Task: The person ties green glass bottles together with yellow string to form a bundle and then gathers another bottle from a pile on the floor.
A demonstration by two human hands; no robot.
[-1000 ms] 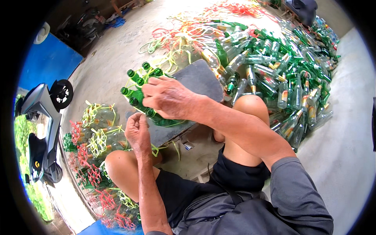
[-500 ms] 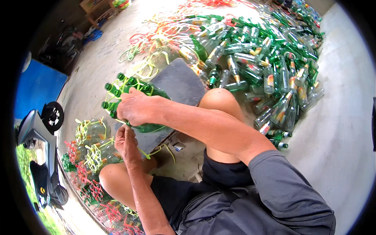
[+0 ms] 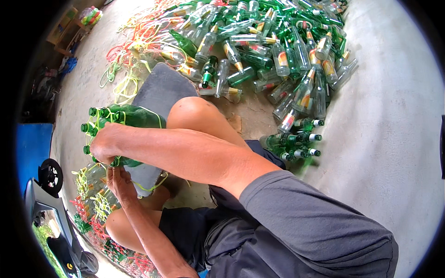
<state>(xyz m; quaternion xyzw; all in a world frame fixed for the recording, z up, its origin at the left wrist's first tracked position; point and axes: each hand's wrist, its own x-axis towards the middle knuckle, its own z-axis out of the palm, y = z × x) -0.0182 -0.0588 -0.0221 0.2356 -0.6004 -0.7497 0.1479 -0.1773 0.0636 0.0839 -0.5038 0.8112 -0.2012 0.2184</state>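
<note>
A bundle of several green glass bottles [image 3: 139, 119], looped with yellow-green cord [image 3: 158, 180], lies on a dark grey board [image 3: 157, 85] at the left of my knees. My right hand [image 3: 104, 143] reaches across and grips the bundle near the bottle necks, its fingers curled and partly hidden. Just below it, my left hand [image 3: 120, 183] pinches the cord beside the lowest neck, though the fingertips are partly covered.
A large pile of loose green and clear bottles [image 3: 282, 58] and tangled red and yellow cords [image 3: 127, 51] spreads ahead. More green bottles [image 3: 287, 141] lie by my right knee, near a pale wall [image 3: 389, 116]. Corded bundles [image 3: 92, 194], a scooter [image 3: 60, 231] and a blue panel [image 3: 34, 143] stand left.
The view has swung so that the bundle, board and hands appear further left, and more bottles show at right. Both hands remain on the bundle and cord.
</note>
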